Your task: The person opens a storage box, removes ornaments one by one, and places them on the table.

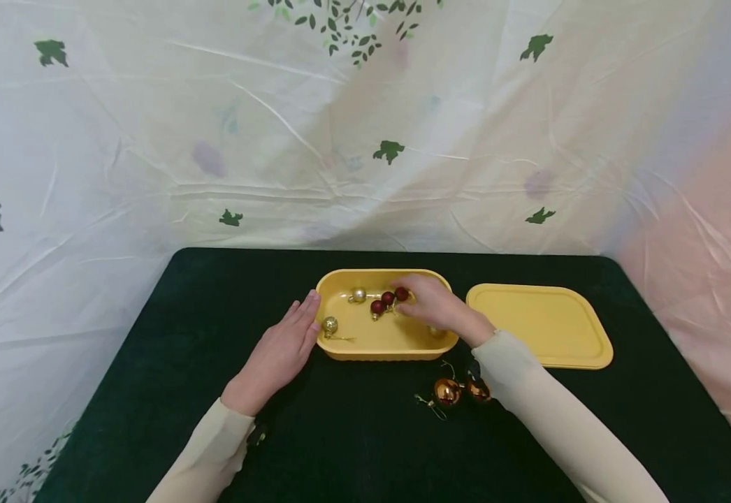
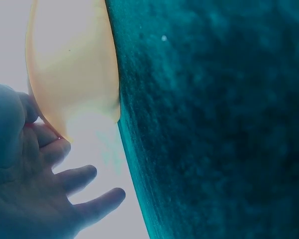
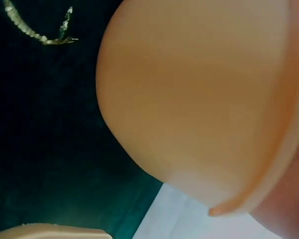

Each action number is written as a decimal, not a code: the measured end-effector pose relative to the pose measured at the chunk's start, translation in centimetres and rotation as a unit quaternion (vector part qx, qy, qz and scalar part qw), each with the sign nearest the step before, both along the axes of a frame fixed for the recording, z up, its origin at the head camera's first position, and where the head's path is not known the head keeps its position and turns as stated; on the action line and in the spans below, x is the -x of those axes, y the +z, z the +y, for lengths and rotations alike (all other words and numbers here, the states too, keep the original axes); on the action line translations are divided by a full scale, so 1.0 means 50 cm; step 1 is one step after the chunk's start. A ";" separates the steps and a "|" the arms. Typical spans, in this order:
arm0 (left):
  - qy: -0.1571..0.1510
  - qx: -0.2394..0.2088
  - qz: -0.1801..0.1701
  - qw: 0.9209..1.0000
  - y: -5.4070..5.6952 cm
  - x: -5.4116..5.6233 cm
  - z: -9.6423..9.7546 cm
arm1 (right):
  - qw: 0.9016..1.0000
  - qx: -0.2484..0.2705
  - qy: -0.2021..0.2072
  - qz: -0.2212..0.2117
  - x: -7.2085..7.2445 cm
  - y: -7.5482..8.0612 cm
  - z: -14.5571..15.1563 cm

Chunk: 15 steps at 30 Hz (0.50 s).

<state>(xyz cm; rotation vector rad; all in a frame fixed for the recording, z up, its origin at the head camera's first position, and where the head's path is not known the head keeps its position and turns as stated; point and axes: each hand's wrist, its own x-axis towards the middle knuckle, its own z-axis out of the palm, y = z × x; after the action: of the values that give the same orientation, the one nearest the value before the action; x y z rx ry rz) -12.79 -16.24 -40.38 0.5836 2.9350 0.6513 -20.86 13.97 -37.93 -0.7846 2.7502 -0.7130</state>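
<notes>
Pale sleeves are closest, poking in from the bottom edge. Just past them, two orange baubles sit on the dark green counter, one partly hidden by the right cuff, so that arm's kinda in the way.

Next up, the yellow tub. Left hand lies against its left end, fingers straight, grip wide. Tub looks like light, stiff plastic; I'd steady it by the rim.

Three red baubles are inside it, clumped toward the back. Right hand has fingers and thumb around the end one, but the right wrist view mostly gets tub wall, so can't tell if that grip is actually pinching. They're probably featherweight, slick and maybe brittle, so pinch gently round the middle or grab the loop.

Gold baubles are in there too, one half under the right wrist. Yellow lid lies off to the right, and a leafy cloth hangs at the back.
</notes>
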 end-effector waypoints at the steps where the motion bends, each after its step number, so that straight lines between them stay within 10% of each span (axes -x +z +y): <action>1: 0.000 0.001 -0.001 1.000 0.000 0.000 0.000 | 1.000 -0.002 -0.002 -0.001 0.002 -0.002 0.000; 15: 0.009 -0.005 -0.009 1.000 -0.001 -0.001 0.003 | 0.999 -0.036 -0.016 -0.027 0.018 -0.017 0.001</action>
<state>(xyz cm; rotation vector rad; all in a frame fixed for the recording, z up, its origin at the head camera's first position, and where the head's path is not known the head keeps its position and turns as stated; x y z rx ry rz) -12.76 -16.10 -40.41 0.5490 2.9249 0.6690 -21.75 14.00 -38.76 -0.6969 2.7301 -0.6277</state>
